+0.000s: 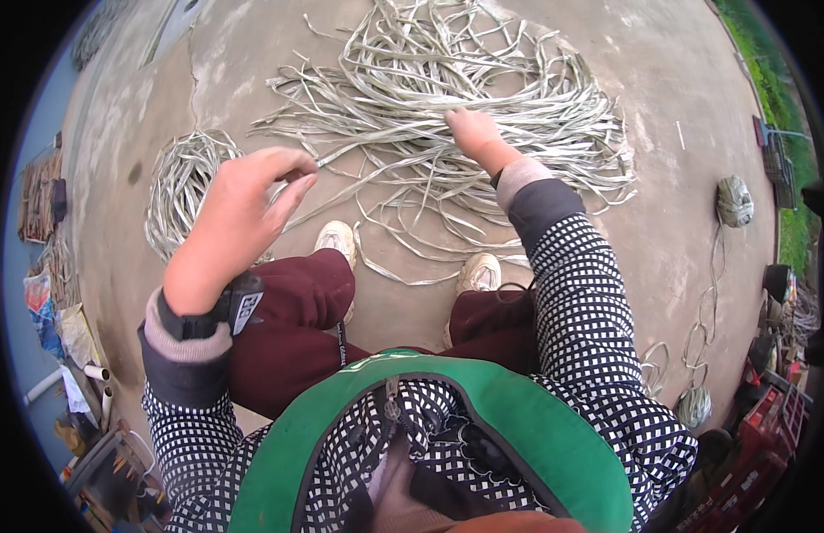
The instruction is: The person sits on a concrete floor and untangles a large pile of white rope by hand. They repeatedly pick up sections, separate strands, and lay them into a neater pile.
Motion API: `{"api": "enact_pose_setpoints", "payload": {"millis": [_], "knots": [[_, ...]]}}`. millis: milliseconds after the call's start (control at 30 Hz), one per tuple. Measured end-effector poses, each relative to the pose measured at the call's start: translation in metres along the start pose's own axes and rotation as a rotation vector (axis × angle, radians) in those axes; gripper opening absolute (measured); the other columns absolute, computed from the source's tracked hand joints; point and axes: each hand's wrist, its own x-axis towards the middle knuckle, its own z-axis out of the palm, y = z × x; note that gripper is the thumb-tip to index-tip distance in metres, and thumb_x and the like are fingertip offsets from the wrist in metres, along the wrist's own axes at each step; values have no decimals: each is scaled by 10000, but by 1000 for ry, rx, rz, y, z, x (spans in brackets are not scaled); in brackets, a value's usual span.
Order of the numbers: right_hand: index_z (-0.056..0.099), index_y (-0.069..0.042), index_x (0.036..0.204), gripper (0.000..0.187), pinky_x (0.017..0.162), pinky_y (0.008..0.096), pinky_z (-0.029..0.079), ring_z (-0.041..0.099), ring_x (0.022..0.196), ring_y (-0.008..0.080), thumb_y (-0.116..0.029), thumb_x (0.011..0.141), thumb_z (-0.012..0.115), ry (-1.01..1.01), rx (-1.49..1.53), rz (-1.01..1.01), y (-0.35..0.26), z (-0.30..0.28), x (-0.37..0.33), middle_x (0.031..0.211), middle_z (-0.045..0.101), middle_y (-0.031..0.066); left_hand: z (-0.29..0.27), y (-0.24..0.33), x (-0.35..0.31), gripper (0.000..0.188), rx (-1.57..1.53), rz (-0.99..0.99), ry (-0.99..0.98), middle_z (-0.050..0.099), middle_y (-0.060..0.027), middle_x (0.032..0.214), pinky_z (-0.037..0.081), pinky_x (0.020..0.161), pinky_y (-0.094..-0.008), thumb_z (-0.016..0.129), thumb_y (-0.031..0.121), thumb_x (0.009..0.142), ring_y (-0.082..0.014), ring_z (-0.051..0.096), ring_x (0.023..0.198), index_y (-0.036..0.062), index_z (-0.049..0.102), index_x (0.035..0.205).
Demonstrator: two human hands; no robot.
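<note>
A big loose pile of flat, silvery-white plastic strips (403, 84) spreads over the floor in front of my feet. My left hand (238, 209) is raised at the left, its fingers bent toward the thumb. One strip meets its fingertips and runs rightward into the pile. Over the middle of the pile is my right hand (477, 135), closed, with strips passing beneath it; its fingers are mostly hidden, so what it grips is unclear. Beside my left hand lies a smaller coil of the same strips (176, 182), partly covered by the hand.
My light shoes (479, 273) stand at the pile's near edge. At the right, a wound ball of strip (734, 202) trails a line to another ball (694, 407). Pipes (96, 373) and bundled sticks (40, 197) line the left; a red crate-like object (754, 453) stands lower right.
</note>
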Motion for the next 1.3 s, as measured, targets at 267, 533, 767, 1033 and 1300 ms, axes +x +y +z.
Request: {"api": "enact_pose_setpoints", "payload": {"millis": [267, 533, 767, 1033, 1300], "knots": [[566, -84, 896, 118, 647, 397, 517, 631, 763, 302, -198, 877, 545, 336, 100, -375, -96, -169, -71, 842, 627, 91, 29, 3, 18, 562, 86, 235, 205, 616, -148, 1048, 508, 705, -349, 747, 155, 720, -286, 645, 780, 59, 473, 1202], [603, -31, 1006, 276, 586, 217, 460, 521, 616, 47, -167, 786, 699, 352, 1105, -297, -141, -230, -114, 722, 600, 8, 38, 28, 25, 277, -240, 124, 128, 666, -89, 789, 508, 642, -335, 707, 221, 782, -224, 646, 717, 69, 616, 995], [509, -64, 1212, 568, 710, 253, 478, 589, 773, 116, -275, 751, 766, 393, 958, -353, -121, -197, -101, 997, 616, 49, 28, 23, 25, 200, -868, 8, 28, 628, 5, 726, 391, 481, -164, 612, 220, 905, -30, 480, 532, 42, 659, 984], [572, -12, 856, 169, 583, 273, 442, 537, 609, 103, -169, 915, 552, -75, 876, -113, -54, -133, -93, 664, 577, 15, -34, -65, 23, 190, -1079, -154, 616, 613, -27, 748, 383, 505, -172, 604, 195, 910, -51, 477, 564, 14, 633, 963], [540, -9, 857, 205, 614, 392, 454, 580, 645, 305, -204, 918, 528, 48, 560, 26, -15, -143, -108, 695, 604, 147, -55, -139, 0, 451, -702, -581, 1053, 636, -133, 883, 502, 666, -277, 748, 235, 787, -186, 612, 733, -78, 559, 1050]]}}
